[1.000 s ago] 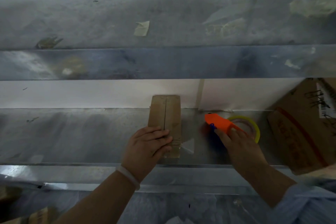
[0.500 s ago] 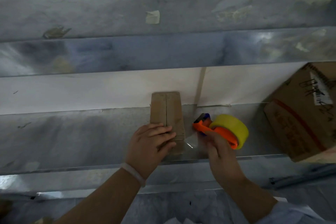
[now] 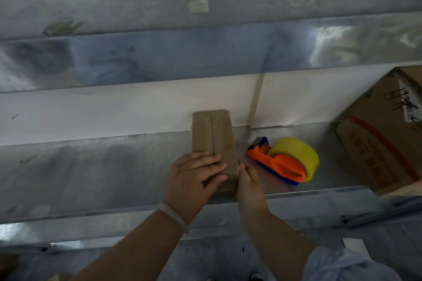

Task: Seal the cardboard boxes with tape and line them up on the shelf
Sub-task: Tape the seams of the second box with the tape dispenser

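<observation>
Left hand (image 3: 196,175) flat atop the cardboard box (image 3: 214,134), right hand (image 3: 249,181) against its side (tape dispenser (image 3: 284,163) just beside)

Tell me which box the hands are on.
The small narrow box: left hand on top, right hand at its side. The big box stands untouched.

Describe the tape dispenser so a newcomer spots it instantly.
Start at the metal shelf. Between the narrow box at its middle and the big box at right lies the tape dispenser. It alone is orange, carrying a yellow roll.
</observation>
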Available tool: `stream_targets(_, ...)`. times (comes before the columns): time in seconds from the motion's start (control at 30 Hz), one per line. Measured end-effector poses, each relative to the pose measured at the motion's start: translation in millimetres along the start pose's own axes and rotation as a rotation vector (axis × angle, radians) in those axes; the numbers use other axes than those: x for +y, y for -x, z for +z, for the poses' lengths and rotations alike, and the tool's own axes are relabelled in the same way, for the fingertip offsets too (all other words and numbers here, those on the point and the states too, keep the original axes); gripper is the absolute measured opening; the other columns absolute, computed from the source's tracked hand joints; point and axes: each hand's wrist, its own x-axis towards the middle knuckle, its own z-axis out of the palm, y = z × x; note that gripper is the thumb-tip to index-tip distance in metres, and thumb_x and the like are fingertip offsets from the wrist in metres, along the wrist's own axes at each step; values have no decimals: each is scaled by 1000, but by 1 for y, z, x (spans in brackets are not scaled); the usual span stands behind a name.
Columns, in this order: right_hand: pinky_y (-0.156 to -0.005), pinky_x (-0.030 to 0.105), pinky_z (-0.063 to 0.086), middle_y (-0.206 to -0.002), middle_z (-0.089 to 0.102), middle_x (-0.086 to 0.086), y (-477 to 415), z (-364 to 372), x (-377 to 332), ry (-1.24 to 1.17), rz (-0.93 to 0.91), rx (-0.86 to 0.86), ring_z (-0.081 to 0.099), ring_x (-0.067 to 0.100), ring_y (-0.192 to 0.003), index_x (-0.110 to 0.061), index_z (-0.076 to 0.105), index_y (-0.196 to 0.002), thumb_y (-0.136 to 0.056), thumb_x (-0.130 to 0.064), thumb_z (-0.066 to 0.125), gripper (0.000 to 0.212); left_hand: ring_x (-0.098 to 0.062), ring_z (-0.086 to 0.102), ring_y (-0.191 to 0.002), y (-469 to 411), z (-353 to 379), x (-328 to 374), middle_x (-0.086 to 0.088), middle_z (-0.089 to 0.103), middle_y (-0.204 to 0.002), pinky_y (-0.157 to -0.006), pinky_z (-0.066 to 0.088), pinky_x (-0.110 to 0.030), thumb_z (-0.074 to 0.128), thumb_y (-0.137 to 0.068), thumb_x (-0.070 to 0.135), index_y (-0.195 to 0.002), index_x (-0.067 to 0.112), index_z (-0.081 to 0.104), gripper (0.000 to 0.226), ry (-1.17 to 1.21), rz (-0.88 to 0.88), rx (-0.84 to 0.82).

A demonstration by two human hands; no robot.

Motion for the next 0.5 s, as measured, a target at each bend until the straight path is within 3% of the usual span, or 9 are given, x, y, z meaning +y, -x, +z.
stream_targets(0.07, -62, 13, 46, -96, 67, -13, -6, -3, 1, -5, -7, -7, 64, -6, -79, -36, 60, -103, -100, -30, 43, 18, -4, 60, -108, 0, 0, -1, 15, 70, -108, -97, 45, -28, 62, -83, 47, -101, 29, 75, 29, 3, 1, -2)
stream_targets(0.2, -80, 28, 53, -106, 64, -4, -18, -8, 6, 173, -59, 8, 63, 15, -96, -34, 51, -122, -100, -23, 47, 26, -3, 59, -109, -2, -4, 0, 15, 70, -109, -97, 45, -30, 60, -84, 48, -102, 29, 75, 30, -3, 3, -29)
stream_targets(0.27, -78, 11, 47, -110, 60, -6, -17, -17, 7, 268, -287, 27, 60, 12, -102, -36, 50, -124, -99, -21, 48, 29, -3, 60, -108, -3, -7, 0, 15, 70, -108, -96, 46, -31, 61, -82, 50, -100, 28, 75, 32, 2, -13, -29)
stream_targets(0.33, -89, 3, 37, -123, 54, -9, -12, -28, 3, 448, -651, -5, 49, 0, -115, -38, 51, -128, -99, -37, 44, 29, -5, 62, -106, -4, -9, -1, 13, 71, -106, -94, 48, -32, 62, -78, 52, -96, 26, 76, 34, 18, -32, -16)
stream_targets(0.4, -99, 9, 36, -136, 47, -8, -12, -36, 3, 610, -876, -136, 45, 1, -122, -35, 55, -131, -97, -48, 45, 37, -7, 65, -102, -3, -10, -3, 11, 72, -104, -92, 49, -31, 63, -77, 52, -92, 24, 76, 35, 29, -25, 3)
stream_targets(0.5, -95, 26, 49, -138, 48, -2, -22, -41, -4, 670, -968, -210, 51, 8, -114, -29, 63, -124, -89, -41, 59, 38, -7, 66, -99, -6, -13, -5, 10, 73, -101, -89, 50, -26, 63, -77, 50, -89, 22, 78, 34, 20, 46, -11)
